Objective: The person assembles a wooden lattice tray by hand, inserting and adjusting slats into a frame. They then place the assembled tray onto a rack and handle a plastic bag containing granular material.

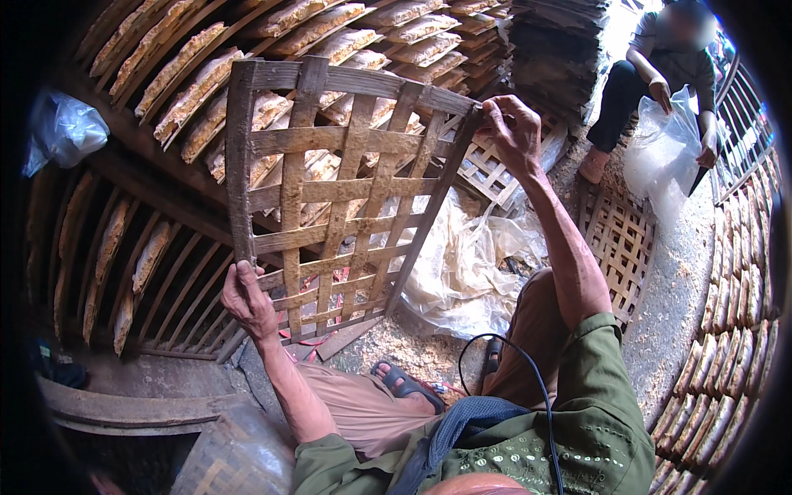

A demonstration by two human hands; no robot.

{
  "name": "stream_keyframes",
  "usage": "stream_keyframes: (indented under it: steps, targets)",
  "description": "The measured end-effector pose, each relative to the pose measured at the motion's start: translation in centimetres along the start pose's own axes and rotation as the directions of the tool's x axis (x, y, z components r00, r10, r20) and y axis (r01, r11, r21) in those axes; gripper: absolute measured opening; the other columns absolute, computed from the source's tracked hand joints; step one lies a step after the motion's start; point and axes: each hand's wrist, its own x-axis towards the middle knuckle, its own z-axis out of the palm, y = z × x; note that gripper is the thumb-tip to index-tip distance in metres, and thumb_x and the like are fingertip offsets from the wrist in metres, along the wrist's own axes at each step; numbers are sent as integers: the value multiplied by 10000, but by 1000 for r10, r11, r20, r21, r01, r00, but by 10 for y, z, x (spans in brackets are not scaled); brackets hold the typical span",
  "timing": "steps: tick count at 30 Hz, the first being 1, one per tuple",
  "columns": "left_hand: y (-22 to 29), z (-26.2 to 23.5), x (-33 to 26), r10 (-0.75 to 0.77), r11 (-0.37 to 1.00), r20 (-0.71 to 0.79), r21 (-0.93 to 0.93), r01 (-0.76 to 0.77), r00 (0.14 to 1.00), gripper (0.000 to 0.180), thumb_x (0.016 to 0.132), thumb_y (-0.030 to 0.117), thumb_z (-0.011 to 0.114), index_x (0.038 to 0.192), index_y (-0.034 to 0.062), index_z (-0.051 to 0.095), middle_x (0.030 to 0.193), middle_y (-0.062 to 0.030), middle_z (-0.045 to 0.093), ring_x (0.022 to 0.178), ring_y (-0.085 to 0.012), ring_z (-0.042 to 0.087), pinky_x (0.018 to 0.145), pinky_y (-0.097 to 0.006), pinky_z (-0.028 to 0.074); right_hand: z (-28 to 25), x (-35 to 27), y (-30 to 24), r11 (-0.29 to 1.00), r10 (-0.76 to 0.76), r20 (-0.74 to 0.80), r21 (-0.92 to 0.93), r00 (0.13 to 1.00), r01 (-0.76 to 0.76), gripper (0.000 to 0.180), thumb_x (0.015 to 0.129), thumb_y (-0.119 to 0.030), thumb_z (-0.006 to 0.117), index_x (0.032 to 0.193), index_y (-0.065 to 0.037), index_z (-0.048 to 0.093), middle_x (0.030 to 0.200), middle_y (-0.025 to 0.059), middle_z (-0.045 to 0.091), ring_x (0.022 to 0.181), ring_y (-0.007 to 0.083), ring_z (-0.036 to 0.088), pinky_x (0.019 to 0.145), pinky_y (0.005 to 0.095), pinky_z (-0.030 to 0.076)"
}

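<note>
Lattice frame (340, 192), aloft toward eleven o'clock. Your left hand (250, 299) grips its eight-o'clock corner; your right hand (516, 136) pinches its two-o'clock corner. This diagonal hold probably steadies the broad panel against twisting. Its border looks grey and weathered; its flat woven slats are yellowish brown and stained, crossing to leave roughly square openings through which you see pale, crusted slabs (198, 95) behind.

Small production workshop, as indicated by slatted racks (153, 177) bearing rows of pale, crusted slabs (198, 92), woven lattice trays (342, 191), crumpled plastic sheeting (462, 272), a crumb-strewn floor (676, 313), and a seated co-worker (652, 49) holding a plastic bag (656, 161).
</note>
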Motion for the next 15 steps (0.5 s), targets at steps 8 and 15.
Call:
stream_keyframes:
  steps: [8,15]
  targets:
    - [26,11,-3,-129,987,-19,-97,127,991,562,1150,502,594,862,29,689,667,15,576,518,-71,467,456,-298,306,2,-1,-8,828,189,144,508,971,-236,395,1099,-260,726,1400,-21,639,1170,119,779,931,208,805,814,402,714]
    - [24,18,-1,-30,999,-16,-11,30,999,587,1152,517,577,830,38,684,651,12,550,513,-69,442,455,-300,289,-3,0,1,842,221,131,475,967,-256,367,1080,-342,758,1288,-39,759,1037,52,802,892,127,769,774,334,665]
